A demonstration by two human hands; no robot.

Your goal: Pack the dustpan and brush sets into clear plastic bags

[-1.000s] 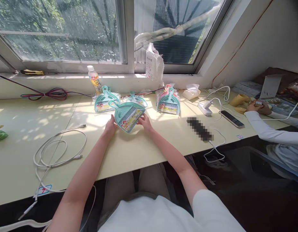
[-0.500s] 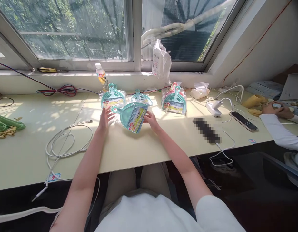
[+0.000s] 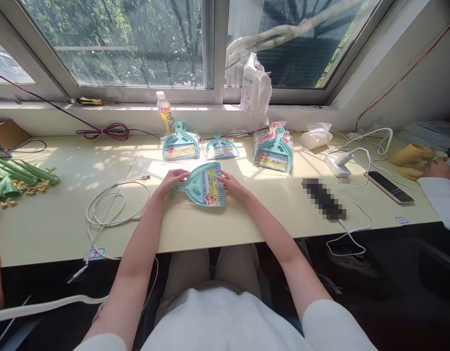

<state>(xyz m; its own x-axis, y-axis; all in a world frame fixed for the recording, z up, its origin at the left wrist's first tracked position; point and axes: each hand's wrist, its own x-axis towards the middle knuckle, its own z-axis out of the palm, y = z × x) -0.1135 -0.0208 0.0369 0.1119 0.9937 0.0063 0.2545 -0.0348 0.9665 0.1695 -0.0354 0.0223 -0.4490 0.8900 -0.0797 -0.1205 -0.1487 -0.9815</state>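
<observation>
The right hand [image 3: 234,186] pinches the wide edge of a teal dustpan-and-brush set [image 3: 198,187], its fingers lying over the bristle side. The left hand [image 3: 173,181] is at the other end, fingers bent over the handle; whether they close tightly around it cannot be told. The set lies between the two hands, handle toward the left one, with its yellow label facing up; whether it rests on the table [image 3: 210,229] or is slightly raised is unclear.

Just beyond the grip lie two more teal sets, a larger one [image 3: 180,146] ahead of the left hand and a smaller one [image 3: 221,148] ahead of the held set. Beyond the right hand, farther to its right, is a stack [image 3: 273,153] of sets with a teal one on top and pink-red handles behind. A bottle [image 3: 165,113] stands behind the larger set. Coiled white cable [image 3: 113,207] lies left of the grip; a phone [image 3: 389,187] lies well to its right.
</observation>
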